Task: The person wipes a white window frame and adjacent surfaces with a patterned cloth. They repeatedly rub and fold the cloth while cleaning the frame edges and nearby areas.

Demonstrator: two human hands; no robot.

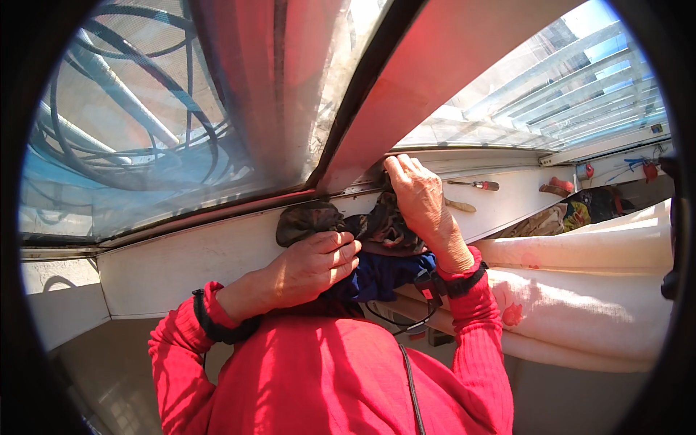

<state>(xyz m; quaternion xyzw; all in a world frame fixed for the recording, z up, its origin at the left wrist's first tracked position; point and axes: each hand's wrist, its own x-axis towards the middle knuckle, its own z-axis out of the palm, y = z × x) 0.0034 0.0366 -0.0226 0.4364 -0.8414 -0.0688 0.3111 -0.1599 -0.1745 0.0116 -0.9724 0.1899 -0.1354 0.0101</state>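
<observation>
My right hand [417, 197] reaches to the lower window track beside the upright frame post [380, 103], with dark patterned cloth [387, 225] bunched under it; its fingertips are partly hidden, so what they grip cannot be told. My left hand [312, 266] rests against the same cloth, fingers bent around its near edge. A dark bundled part of the cloth [310, 220] lies on the white windowsill [196, 261] just beyond my left fingers. Blue fabric [375, 274] hangs below the cloth, between my wrists.
Right of my right hand, a screwdriver [481, 185] and a wooden-handled tool [461, 206] lie on the sill. Farther right are a red object [563, 185] and piled fabrics [576, 215]. A light curtain [571, 293] lies along the right. Coiled cables [147, 60] show behind the left window glass.
</observation>
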